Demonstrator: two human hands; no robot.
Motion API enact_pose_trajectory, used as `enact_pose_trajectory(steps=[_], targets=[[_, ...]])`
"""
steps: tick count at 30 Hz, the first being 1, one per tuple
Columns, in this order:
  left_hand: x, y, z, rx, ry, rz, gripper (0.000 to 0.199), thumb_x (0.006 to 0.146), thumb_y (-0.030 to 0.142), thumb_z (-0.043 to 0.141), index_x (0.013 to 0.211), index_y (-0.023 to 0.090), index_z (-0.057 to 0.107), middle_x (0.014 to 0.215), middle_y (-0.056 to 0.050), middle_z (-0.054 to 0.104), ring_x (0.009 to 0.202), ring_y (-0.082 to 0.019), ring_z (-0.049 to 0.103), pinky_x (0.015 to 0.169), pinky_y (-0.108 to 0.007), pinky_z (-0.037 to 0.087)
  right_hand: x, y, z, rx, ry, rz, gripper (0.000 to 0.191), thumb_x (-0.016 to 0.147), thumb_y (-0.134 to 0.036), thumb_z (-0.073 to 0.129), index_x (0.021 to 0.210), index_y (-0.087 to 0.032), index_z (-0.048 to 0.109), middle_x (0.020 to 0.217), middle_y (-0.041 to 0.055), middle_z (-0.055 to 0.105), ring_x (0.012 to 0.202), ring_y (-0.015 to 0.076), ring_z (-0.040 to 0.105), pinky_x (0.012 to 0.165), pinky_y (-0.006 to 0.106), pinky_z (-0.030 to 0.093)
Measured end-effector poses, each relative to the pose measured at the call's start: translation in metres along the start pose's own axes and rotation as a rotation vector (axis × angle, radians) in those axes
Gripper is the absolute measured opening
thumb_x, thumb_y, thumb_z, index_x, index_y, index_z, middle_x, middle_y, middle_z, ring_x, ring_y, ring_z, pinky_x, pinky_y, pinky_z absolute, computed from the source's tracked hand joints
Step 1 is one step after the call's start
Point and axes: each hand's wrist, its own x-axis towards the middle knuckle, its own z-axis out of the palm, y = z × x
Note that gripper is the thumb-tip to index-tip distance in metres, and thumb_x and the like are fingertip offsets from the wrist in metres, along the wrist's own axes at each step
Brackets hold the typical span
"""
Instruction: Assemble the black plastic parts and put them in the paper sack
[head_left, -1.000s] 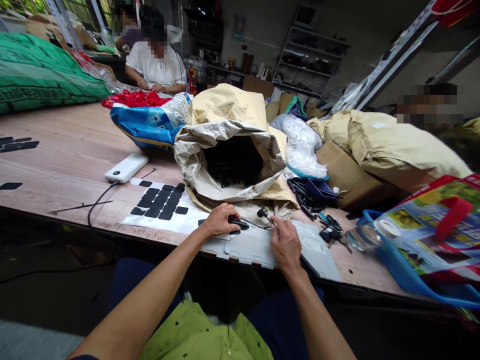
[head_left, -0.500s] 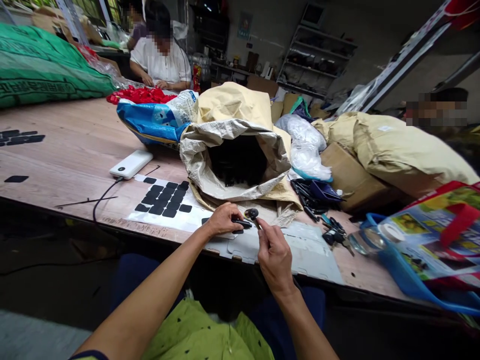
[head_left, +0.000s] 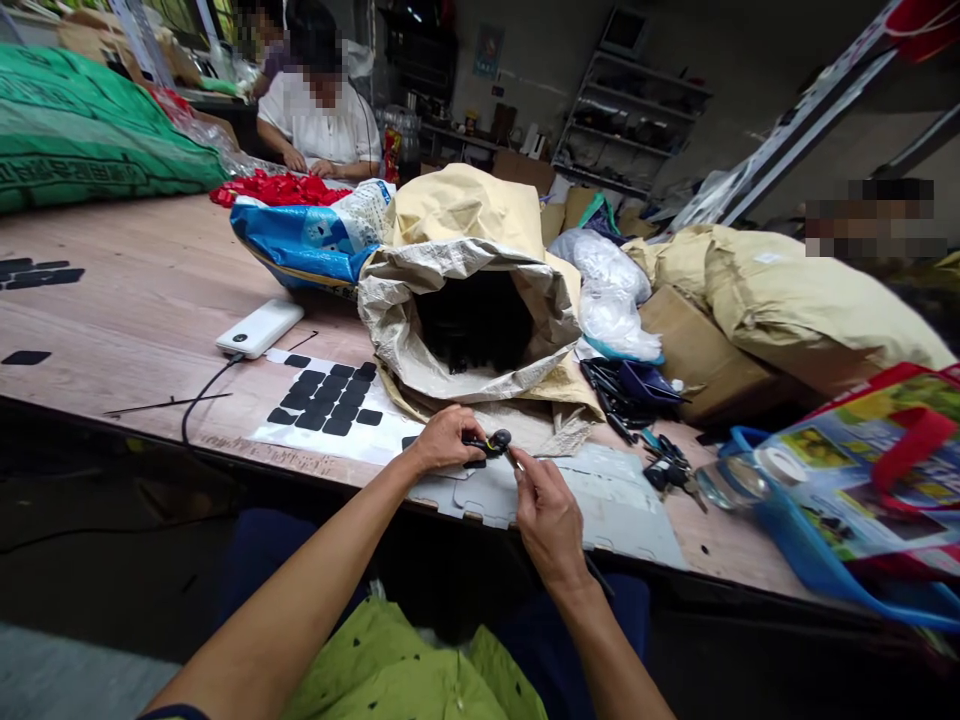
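My left hand (head_left: 444,440) is closed, fingers pinched on a small black piece with a rounded end (head_left: 499,441); its exact kind is unclear. Just to the right, my right hand (head_left: 551,510) is curled around a thin tool with a pale metallic tip (head_left: 517,461). That tip points at the black piece and sits close to its round end; whether they touch I cannot tell. Beneath both hands lies a grey sheet (head_left: 622,510). Flat black rounded patches (head_left: 330,400) lie in rows on white paper left of my left hand.
An open beige sack (head_left: 465,215) with dark contents faces me. Left of it are a white power bank (head_left: 260,328) with a cable and a blue bag (head_left: 300,240). Keys (head_left: 673,470), a bottle (head_left: 731,483) and a blue basket (head_left: 810,560) stand right. A person in white sits opposite.
The black round end, earlier raised by my right fingertips, now sits lower and further left, against the piece in my left hand. The metallic tip now shows clearly at my right fingertips.
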Motion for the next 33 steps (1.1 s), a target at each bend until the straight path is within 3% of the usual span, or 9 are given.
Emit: enact_pose_trajectory(steps=[5, 12, 18, 24, 27, 29, 31, 33], targets=[[0.000, 0.004, -0.002, 0.039, 0.001, 0.006, 0.016, 0.068, 0.022, 0.083, 0.083, 0.019, 0.076, 0.082, -0.001, 0.067, 0.087, -0.019, 0.057, 0.077, -0.027, 0.044, 0.012, 0.019, -0.006, -0.060, 0.130, 0.075, 0.036, 0.101, -0.031, 0.047, 0.130, -0.026, 0.068, 0.109, 0.0045, 0.069, 0.102, 0.0186, 0.063, 0.089, 0.028, 0.046], [-0.001, 0.011, -0.006, 0.080, -0.030, -0.004, 0.030, 0.064, 0.022, 0.083, 0.092, 0.019, 0.074, 0.087, -0.002, 0.067, 0.087, -0.021, 0.058, 0.078, -0.030, 0.046, 0.017, 0.070, 0.000, -0.310, 0.128, 0.139, 0.031, 0.095, -0.025, 0.054, 0.119, -0.024, 0.073, 0.098, 0.0053, 0.065, 0.096, 0.0213, 0.054, 0.085, 0.032, 0.039], [-0.001, 0.011, -0.004, 0.158, -0.046, 0.013, 0.028, 0.070, 0.037, 0.086, 0.092, 0.021, 0.077, 0.090, -0.003, 0.065, 0.091, -0.022, 0.057, 0.082, -0.032, 0.045, 0.011, 0.066, 0.007, -0.437, 0.170, 0.116, 0.027, 0.095, -0.022, 0.057, 0.116, -0.025, 0.073, 0.097, 0.0047, 0.064, 0.089, 0.0195, 0.050, 0.078, 0.031, 0.033], [0.002, 0.002, -0.001, 0.165, -0.074, 0.048, 0.022, 0.078, 0.036, 0.082, 0.093, 0.021, 0.078, 0.090, -0.003, 0.066, 0.090, -0.020, 0.056, 0.086, -0.032, 0.044, 0.012, 0.064, 0.006, -0.475, 0.156, 0.124, 0.026, 0.094, -0.020, 0.060, 0.117, -0.025, 0.071, 0.097, 0.0043, 0.063, 0.090, 0.0195, 0.049, 0.078, 0.032, 0.031], [0.000, 0.014, -0.005, 0.008, -0.054, 0.046, 0.020, 0.088, 0.039, 0.071, 0.096, 0.021, 0.077, 0.096, -0.004, 0.069, 0.094, -0.021, 0.058, 0.092, -0.034, 0.044, 0.012, 0.065, 0.005, -0.478, 0.144, 0.120, 0.026, 0.094, -0.021, 0.059, 0.117, -0.025, 0.070, 0.098, 0.0042, 0.063, 0.091, 0.0197, 0.049, 0.077, 0.032, 0.030], [-0.008, 0.035, -0.010, -0.243, -0.070, 0.003, 0.027, 0.094, 0.043, 0.063, 0.100, 0.020, 0.076, 0.100, -0.006, 0.071, 0.098, -0.021, 0.061, 0.094, -0.034, 0.045, 0.012, 0.065, 0.005, -0.478, 0.143, 0.115, 0.026, 0.095, -0.022, 0.058, 0.117, -0.024, 0.070, 0.097, 0.0045, 0.063, 0.091, 0.0200, 0.049, 0.077, 0.032, 0.030], [-0.022, 0.061, -0.013, -0.596, -0.208, -0.080, 0.034, 0.095, 0.048, 0.061, 0.105, 0.018, 0.074, 0.099, -0.008, 0.073, 0.095, -0.021, 0.065, 0.091, -0.034, 0.048, 0.012, 0.065, 0.004, -0.475, 0.144, 0.113, 0.026, 0.095, -0.022, 0.056, 0.117, -0.024, 0.070, 0.097, 0.0048, 0.063, 0.091, 0.0202, 0.049, 0.077, 0.032, 0.030], [-0.042, 0.081, -0.008, -0.922, -0.501, -0.195, 0.041, 0.089, 0.054, 0.067, 0.106, 0.018, 0.074, 0.089, -0.007, 0.074, 0.085, -0.022, 0.068, 0.086, -0.036, 0.052, 0.012, 0.063, 0.004, -0.467, 0.144, 0.112, 0.027, 0.095, -0.021, 0.055, 0.118, -0.024, 0.070, 0.097, 0.0052, 0.063, 0.091, 0.0204, 0.049, 0.078, 0.032, 0.030]])
